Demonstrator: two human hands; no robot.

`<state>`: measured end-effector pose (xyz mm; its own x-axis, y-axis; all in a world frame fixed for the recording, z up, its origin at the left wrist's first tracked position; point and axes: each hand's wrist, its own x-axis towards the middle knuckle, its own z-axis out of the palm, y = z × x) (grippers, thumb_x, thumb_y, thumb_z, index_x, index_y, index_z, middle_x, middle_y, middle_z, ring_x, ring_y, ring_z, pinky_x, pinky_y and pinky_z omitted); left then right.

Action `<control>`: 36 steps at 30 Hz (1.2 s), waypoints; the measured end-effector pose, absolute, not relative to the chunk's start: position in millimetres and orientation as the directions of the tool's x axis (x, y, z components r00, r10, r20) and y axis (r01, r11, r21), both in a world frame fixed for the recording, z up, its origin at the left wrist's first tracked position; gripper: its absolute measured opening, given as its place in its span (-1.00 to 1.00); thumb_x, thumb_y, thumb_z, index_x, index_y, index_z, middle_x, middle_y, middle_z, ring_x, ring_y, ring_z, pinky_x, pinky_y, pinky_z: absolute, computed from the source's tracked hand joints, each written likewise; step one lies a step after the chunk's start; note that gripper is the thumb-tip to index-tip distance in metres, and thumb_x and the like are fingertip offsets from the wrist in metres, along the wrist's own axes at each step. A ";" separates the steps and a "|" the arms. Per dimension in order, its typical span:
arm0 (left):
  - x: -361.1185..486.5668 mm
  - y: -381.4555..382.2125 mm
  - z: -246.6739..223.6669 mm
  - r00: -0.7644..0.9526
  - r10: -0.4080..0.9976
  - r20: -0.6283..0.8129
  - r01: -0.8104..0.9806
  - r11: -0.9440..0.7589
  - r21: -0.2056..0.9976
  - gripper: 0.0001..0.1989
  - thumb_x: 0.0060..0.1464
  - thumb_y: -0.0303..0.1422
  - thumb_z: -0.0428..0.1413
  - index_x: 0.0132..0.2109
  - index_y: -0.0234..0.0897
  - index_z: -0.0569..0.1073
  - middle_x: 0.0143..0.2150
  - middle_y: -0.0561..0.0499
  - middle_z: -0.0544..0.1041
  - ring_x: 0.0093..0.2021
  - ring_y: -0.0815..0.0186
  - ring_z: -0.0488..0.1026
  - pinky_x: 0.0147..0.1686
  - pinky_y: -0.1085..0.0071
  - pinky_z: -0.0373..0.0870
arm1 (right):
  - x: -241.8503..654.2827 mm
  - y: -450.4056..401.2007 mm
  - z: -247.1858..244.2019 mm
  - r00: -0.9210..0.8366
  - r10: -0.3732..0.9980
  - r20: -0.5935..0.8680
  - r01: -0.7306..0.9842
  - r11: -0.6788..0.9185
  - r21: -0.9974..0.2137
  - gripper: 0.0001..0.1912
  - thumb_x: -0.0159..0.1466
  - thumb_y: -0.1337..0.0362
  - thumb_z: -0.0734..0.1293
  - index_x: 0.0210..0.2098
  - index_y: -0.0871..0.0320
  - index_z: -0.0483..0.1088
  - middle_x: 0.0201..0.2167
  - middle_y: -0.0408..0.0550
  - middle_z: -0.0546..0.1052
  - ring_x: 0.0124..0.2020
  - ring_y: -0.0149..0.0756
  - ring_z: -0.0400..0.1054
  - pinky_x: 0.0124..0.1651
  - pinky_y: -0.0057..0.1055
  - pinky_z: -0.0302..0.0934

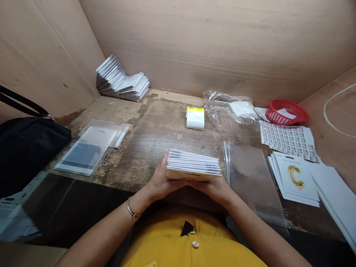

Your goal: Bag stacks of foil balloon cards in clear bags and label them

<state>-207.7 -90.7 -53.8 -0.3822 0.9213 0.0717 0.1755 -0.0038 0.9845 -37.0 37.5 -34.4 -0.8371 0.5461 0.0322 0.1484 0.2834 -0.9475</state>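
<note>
A stack of thin white packets [193,165] is held upright on edge near the table's front edge, close to my body. My left hand [162,181] wraps round its left end, and my right hand [213,187] grips the lower right side. Some fingers of both hands are hidden behind and under the stack. Just right of the stack lie clear plastic sleeves [250,170]. Beyond it stands a roll of labels [195,118] with a yellow top edge.
Many white packets [133,83] lean at the back left. Clear sleeves [89,148] and a black bag [30,144] are left. At right are a red basket [300,111], sticker sheets [289,141], cards with a gold C [286,191] and crumpled plastic [219,107].
</note>
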 end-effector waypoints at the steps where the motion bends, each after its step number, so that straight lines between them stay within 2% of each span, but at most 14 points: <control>1: -208.5 -90.2 -54.0 -0.347 0.937 0.050 0.158 0.006 0.987 -0.34 -0.10 -0.20 0.33 0.12 -0.28 0.29 0.04 -0.16 0.48 0.05 0.09 0.44 0.10 0.12 0.37 | -38.4 37.5 -39.0 -0.837 0.547 0.024 0.150 0.270 -0.951 -0.62 0.09 0.09 0.50 -0.13 0.05 0.50 -0.15 -0.05 0.60 -0.15 -0.10 0.50 -0.02 -0.12 0.41; 4: -211.9 -90.2 -48.1 -0.299 0.951 0.078 0.052 -0.066 0.996 -0.22 -0.17 -0.23 0.37 0.18 -0.28 0.25 0.08 -0.15 0.46 0.07 0.11 0.43 0.09 0.20 0.38 | -40.5 35.7 -47.7 -0.823 0.565 0.056 0.140 0.298 -0.944 -0.71 0.11 0.12 0.49 -0.17 0.02 0.53 -0.17 -0.09 0.61 -0.15 -0.12 0.50 -0.02 -0.13 0.41; 6: -212.8 -90.3 -39.6 -0.345 0.934 0.093 0.034 -0.086 0.996 -0.17 -0.26 -0.23 0.41 0.16 -0.27 0.27 -0.03 -0.09 0.51 -0.02 0.15 0.47 -0.01 0.26 0.43 | -40.5 33.4 -47.0 -0.813 0.574 0.097 0.132 0.343 -0.930 -0.73 0.12 0.15 0.48 -0.18 0.01 0.53 -0.17 -0.10 0.61 -0.14 -0.11 0.50 0.00 -0.12 0.40; 10: -208.9 -88.2 -23.5 -0.395 0.914 0.095 0.111 -0.056 0.992 -0.55 -0.17 -0.24 0.36 -0.15 -0.27 0.40 -0.31 0.05 0.53 -0.30 0.27 0.49 -0.23 0.33 0.46 | -39.2 30.2 -33.1 -0.821 0.564 0.093 0.121 0.331 -0.936 -0.68 0.09 0.14 0.50 -0.16 0.01 0.52 -0.19 -0.10 0.61 -0.17 -0.11 0.51 -0.05 -0.13 0.43; 13: -206.5 -87.2 -22.2 -0.337 0.895 0.292 0.202 -0.234 0.951 -0.61 -0.15 -0.23 0.35 -0.19 -0.25 0.41 -0.25 -0.01 0.53 -0.21 0.21 0.49 -0.17 0.27 0.45 | -39.8 31.9 -23.7 -0.824 0.562 0.074 0.102 0.276 -0.956 -0.56 0.11 0.10 0.48 -0.02 0.00 0.47 -0.08 -0.08 0.58 -0.08 -0.12 0.48 0.02 -0.14 0.39; 15: -207.2 -87.5 -27.8 -0.295 0.882 0.368 0.235 -0.306 0.922 -0.58 -0.15 -0.23 0.34 -0.16 -0.25 0.40 -0.18 -0.06 0.52 -0.12 0.16 0.48 -0.10 0.23 0.42 | -41.6 34.3 -23.4 -0.826 0.561 0.049 0.122 0.264 -0.957 -0.64 0.15 0.07 0.44 -0.09 0.03 0.51 -0.10 -0.07 0.58 -0.08 -0.12 0.48 0.01 -0.13 0.39; 17: -209.3 -88.3 -36.0 -0.271 0.918 0.291 0.235 -0.230 0.944 -0.56 -0.13 -0.21 0.33 -0.13 -0.25 0.38 -0.19 -0.06 0.52 -0.15 0.18 0.48 -0.13 0.25 0.43 | -43.7 36.2 -27.1 -0.832 0.555 -0.002 0.177 0.261 -0.949 -0.71 0.14 0.06 0.45 -0.22 0.08 0.53 -0.23 -0.06 0.61 -0.17 -0.11 0.50 -0.08 -0.14 0.42; 20: -212.7 -88.8 -46.7 -0.291 0.946 0.143 0.247 -0.070 0.966 -0.56 -0.10 -0.23 0.32 -0.08 -0.24 0.39 -0.21 -0.02 0.53 -0.24 0.24 0.47 -0.22 0.30 0.43 | -45.5 37.1 -33.7 -0.827 0.559 -0.049 0.209 0.226 -0.951 -0.69 0.08 0.08 0.49 -0.26 0.13 0.53 -0.32 -0.03 0.60 -0.26 -0.14 0.50 -0.19 -0.20 0.44; 24: -214.3 -83.9 -52.5 -0.285 0.956 0.077 0.186 -0.024 0.982 -0.70 -0.05 -0.23 0.29 -0.23 -0.28 0.42 -0.32 0.00 0.52 -0.35 0.30 0.45 -0.35 0.38 0.41 | -45.3 42.0 -33.6 -0.819 0.570 -0.059 0.207 0.199 -0.958 -0.65 0.04 0.09 0.51 -0.26 0.16 0.52 -0.36 -0.03 0.60 -0.33 -0.17 0.49 -0.25 -0.23 0.43; 27: -217.6 -78.1 -49.7 -0.259 0.966 0.019 0.078 0.001 0.997 -0.67 -0.11 -0.22 0.33 -0.29 -0.28 0.41 -0.41 0.05 0.52 -0.42 0.32 0.44 -0.41 0.40 0.41 | -43.0 49.5 -27.4 -0.906 0.419 -0.065 0.188 0.259 -0.947 -0.60 0.03 0.11 0.51 -0.17 0.14 0.51 -0.26 -0.04 0.60 -0.27 -0.16 0.50 -0.16 -0.22 0.42; 29: -223.0 -74.2 -45.0 -0.229 0.973 -0.007 0.019 0.011 1.000 -0.65 -0.15 -0.20 0.35 -0.27 -0.29 0.43 -0.38 0.03 0.55 -0.37 0.26 0.49 -0.34 0.35 0.47 | -41.3 52.0 -22.7 -0.944 0.331 -0.012 0.136 0.353 -0.926 -0.64 0.08 0.12 0.47 -0.15 0.10 0.50 -0.18 -0.05 0.59 -0.19 -0.16 0.49 -0.07 -0.24 0.40; 32: -229.4 -69.9 -35.0 -0.215 0.976 -0.025 0.012 0.029 1.000 -0.58 -0.12 -0.16 0.33 -0.16 -0.31 0.48 -0.19 -0.08 0.59 -0.13 0.11 0.52 -0.10 0.21 0.49 | -41.5 49.0 -15.4 -0.915 0.379 0.136 0.099 0.539 -0.836 -0.73 0.21 0.14 0.36 -0.14 0.09 0.50 -0.14 -0.06 0.58 -0.15 -0.17 0.47 -0.06 -0.28 0.37; 34: -223.3 -69.4 -27.7 -0.412 0.910 0.047 0.114 0.000 0.993 -0.47 -0.10 -0.16 0.32 0.00 -0.29 0.44 0.03 -0.14 0.51 0.07 0.05 0.43 0.08 0.14 0.39 | -45.1 44.6 -10.6 -0.849 0.481 0.217 0.182 0.653 -0.735 -0.76 0.26 0.15 0.31 -0.16 0.12 0.49 -0.20 -0.01 0.58 -0.21 -0.16 0.48 -0.13 -0.29 0.38; 36: -204.5 -70.3 -21.0 -0.621 0.766 0.165 0.226 -0.027 0.974 -0.22 -0.14 -0.18 0.35 0.21 -0.21 0.27 0.25 -0.17 0.32 0.23 0.02 0.28 0.20 0.10 0.25 | -52.1 40.3 -8.5 -0.752 0.580 0.313 0.315 0.734 -0.602 -0.76 0.27 0.16 0.29 -0.20 0.16 0.49 -0.28 0.04 0.59 -0.30 -0.15 0.48 -0.21 -0.29 0.38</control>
